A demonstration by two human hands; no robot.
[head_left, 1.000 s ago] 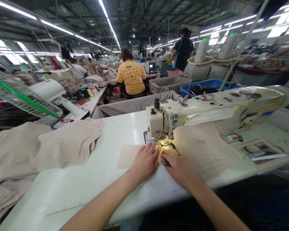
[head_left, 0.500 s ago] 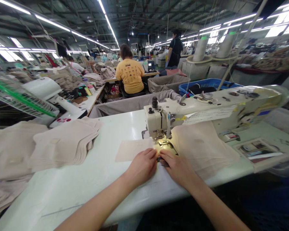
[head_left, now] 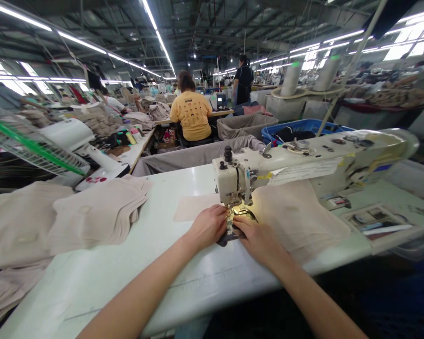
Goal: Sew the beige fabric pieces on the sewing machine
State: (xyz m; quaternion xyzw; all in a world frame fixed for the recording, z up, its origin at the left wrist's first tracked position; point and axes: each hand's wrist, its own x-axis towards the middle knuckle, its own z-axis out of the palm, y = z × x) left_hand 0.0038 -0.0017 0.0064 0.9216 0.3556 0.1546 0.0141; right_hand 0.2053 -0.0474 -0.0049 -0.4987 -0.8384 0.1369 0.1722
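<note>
A cream sewing machine stands on the pale table, its lamp lighting the needle area. My left hand is closed, fingertips pressed together just left of the presser foot, at the edge of a small beige fabric piece. My right hand is at the right of the foot, fingers pinched at the edge of a larger beige fabric panel that spreads under the machine arm. My fingers hide the edges they grip. The dark front of the metal needle plate shows between my hands.
Stacked beige fabric pieces lie on the left of the table, beside a white fan. A parts tray sits at right. Behind the table are a grey cloth bin, a blue basket and a seated person in yellow.
Both hands have shifted slightly forward along the presser foot, and the small fabric piece has slid forward. More of the needle plate shows in front. The view has tilted slightly.
</note>
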